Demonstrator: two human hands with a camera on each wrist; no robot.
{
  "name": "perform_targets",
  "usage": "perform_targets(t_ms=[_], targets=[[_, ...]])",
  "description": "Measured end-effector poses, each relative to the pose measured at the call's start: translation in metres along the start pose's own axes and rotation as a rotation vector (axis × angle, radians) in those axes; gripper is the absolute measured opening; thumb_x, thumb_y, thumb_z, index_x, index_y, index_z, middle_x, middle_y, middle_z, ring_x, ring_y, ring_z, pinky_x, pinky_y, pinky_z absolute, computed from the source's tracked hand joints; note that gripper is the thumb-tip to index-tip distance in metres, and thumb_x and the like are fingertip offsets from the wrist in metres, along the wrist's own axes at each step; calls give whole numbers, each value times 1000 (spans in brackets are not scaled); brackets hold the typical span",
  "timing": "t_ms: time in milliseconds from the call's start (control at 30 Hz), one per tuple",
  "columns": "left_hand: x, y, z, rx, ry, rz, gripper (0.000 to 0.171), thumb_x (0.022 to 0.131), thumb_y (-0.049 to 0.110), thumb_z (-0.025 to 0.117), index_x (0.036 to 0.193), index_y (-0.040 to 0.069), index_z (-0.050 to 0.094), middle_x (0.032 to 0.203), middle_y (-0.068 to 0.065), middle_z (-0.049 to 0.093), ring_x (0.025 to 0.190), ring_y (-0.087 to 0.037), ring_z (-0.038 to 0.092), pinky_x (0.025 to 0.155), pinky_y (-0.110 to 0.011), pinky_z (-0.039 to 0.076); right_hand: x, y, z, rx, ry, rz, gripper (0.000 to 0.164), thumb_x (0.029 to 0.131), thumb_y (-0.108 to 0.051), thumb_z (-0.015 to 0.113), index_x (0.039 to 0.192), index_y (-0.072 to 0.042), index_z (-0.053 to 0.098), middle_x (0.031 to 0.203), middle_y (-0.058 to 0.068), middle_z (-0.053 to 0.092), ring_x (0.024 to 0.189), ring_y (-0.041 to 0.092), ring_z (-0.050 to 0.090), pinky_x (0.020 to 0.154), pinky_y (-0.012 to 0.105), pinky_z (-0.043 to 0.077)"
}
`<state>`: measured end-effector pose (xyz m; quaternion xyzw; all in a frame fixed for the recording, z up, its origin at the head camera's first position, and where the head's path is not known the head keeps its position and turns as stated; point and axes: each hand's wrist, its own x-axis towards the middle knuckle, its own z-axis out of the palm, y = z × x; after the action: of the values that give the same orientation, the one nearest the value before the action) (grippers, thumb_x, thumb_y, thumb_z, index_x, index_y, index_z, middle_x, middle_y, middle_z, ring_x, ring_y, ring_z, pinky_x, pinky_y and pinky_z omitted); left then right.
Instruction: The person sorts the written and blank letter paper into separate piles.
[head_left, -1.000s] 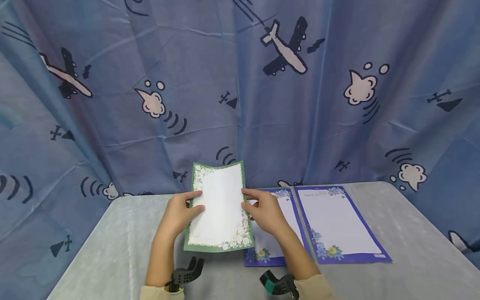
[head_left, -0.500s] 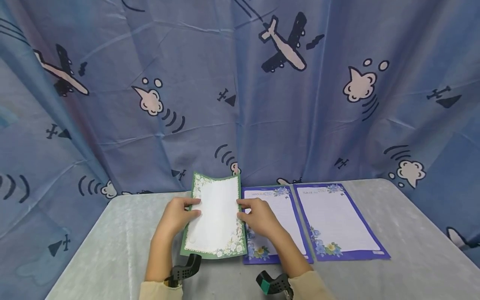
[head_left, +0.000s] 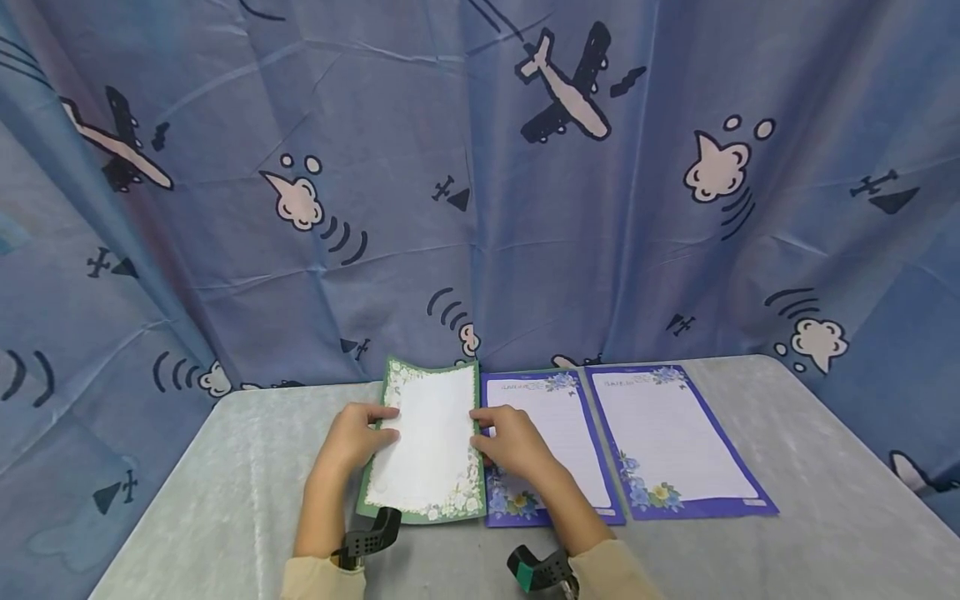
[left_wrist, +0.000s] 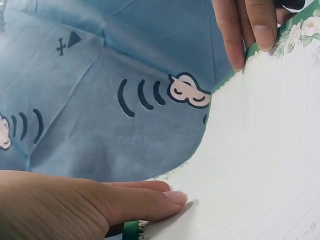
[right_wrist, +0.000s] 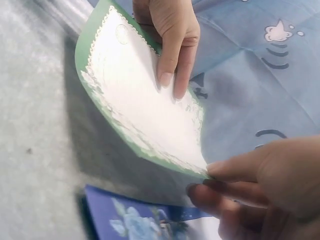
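Both hands hold a sheet of paper [head_left: 431, 442] with a green border, white flowers and faint ruled lines. My left hand [head_left: 356, 435] grips its left edge, the thumb lying on the front face. Opposite, my right hand [head_left: 513, 440] pinches the right edge between thumb and fingers. The sheet bows between the hands, and in the right wrist view the green-bordered paper [right_wrist: 132, 90] is curved and raised off the table. Just right of it lies a purple-bordered sheet [head_left: 547, 433], partly covered by the right hand and forearm.
A second purple-bordered sheet [head_left: 675, 442] with blue and yellow flowers lies flat further right. Underneath is a table with a pale grey cover [head_left: 247, 483]. Behind its far edge hangs a blue curtain [head_left: 390, 167] with plane prints. Each wrist carries a black camera mount [head_left: 371, 533].
Both hands have lowered the green-bordered sheet toward the table and slightly left. More of the left purple-bordered sheet now shows. The purple sheets stay put.
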<state>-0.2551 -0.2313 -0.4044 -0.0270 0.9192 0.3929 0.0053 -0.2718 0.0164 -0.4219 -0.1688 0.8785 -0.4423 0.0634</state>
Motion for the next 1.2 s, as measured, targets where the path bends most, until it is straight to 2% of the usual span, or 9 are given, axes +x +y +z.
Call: perform_targets(t_ms=[233, 400, 633, 767, 1033, 1100, 1200], targets=[[0, -5, 3, 13, 13, -6, 29, 90, 3, 70, 119, 2, 74, 130, -22, 68, 126, -45, 58, 97, -54, 52, -2, 3, 9, -34, 6, -27, 41, 92, -5, 68, 132, 2, 64, 120, 23, 71, 51, 10, 62, 52, 24, 48], [2, -11, 3, 27, 27, -22, 29, 91, 4, 70, 120, 2, 74, 131, -23, 67, 128, -45, 56, 99, -56, 51, 0, 5, 17, -65, 40, -32, 41, 92, -7, 69, 132, 0, 65, 120, 21, 71, 48, 9, 61, 53, 23, 48], [4, -18, 6, 32, 32, -23, 29, 91, 3, 70, 120, 1, 73, 131, -24, 66, 129, -47, 55, 100, -57, 50, 0, 7, 23, -120, 83, -33, 40, 91, -10, 73, 129, -2, 68, 116, 17, 74, 52, 6, 57, 62, 26, 49], [5, -21, 8, 24, 38, -33, 30, 90, 3, 70, 119, 1, 73, 131, -25, 66, 128, -46, 56, 100, -57, 50, 0, 8, 24, -99, 85, -34, 40, 90, -10, 73, 130, -2, 67, 116, 18, 73, 45, 6, 55, 55, 24, 47], [9, -30, 14, 20, 51, -45, 30, 90, 4, 72, 119, 2, 73, 132, -25, 65, 130, -47, 54, 101, -57, 49, 1, 13, 26, -85, 111, -31, 40, 89, -9, 74, 128, -2, 69, 115, 18, 74, 47, 7, 55, 54, 23, 46], [10, -30, 15, 20, 54, -45, 30, 89, 4, 72, 119, 2, 74, 132, -25, 65, 131, -47, 54, 102, -57, 48, 1, 13, 26, -89, 121, -36, 40, 88, -9, 75, 127, -3, 69, 113, 17, 74, 55, 9, 59, 56, 25, 48], [10, -31, 15, 21, 57, -47, 30, 89, 4, 73, 119, 2, 73, 133, -25, 64, 132, -47, 53, 104, -58, 47, 1, 14, 26, -107, 142, -43, 39, 87, -11, 77, 124, -4, 71, 110, 14, 75, 78, 19, 69, 68, 33, 55]])
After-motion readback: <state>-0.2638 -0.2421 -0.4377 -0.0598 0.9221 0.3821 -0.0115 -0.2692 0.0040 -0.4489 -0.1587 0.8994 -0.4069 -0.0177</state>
